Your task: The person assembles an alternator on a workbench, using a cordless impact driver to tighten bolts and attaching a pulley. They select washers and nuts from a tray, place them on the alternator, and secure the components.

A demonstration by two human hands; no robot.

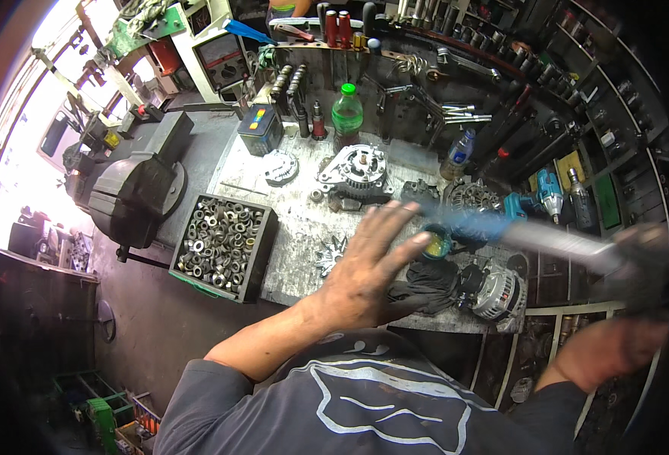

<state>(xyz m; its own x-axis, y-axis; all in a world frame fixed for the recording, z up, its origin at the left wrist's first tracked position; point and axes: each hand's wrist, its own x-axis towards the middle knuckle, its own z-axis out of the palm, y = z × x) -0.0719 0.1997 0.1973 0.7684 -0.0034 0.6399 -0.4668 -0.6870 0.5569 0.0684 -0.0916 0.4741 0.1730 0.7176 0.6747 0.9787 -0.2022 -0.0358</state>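
Note:
My left hand [368, 273] hovers over the front middle of the bench with fingers spread and nothing in them. Far to the right, my right hand [641, 265] is smeared by motion; it grips the silver end of a long blue-and-silver object [550, 241], too blurred to name. Beside my left fingertips sits a small round tub [440, 236] with something yellowish inside. A dark cloth [434, 284] lies just right of my left hand. Next to the cloth is an alternator [501, 294]. Another alternator [358, 168] stands farther back. A spiked metal piece [330, 256] lies left of my left hand.
A box of nuts [269, 246] stands on the bench's left, near a large vise [133, 193]. Behind are a green-capped bottle [346, 114], a clear bottle [459, 152] and a dark box [260, 133]. Teal power tools [548, 196] and tool racks line the right.

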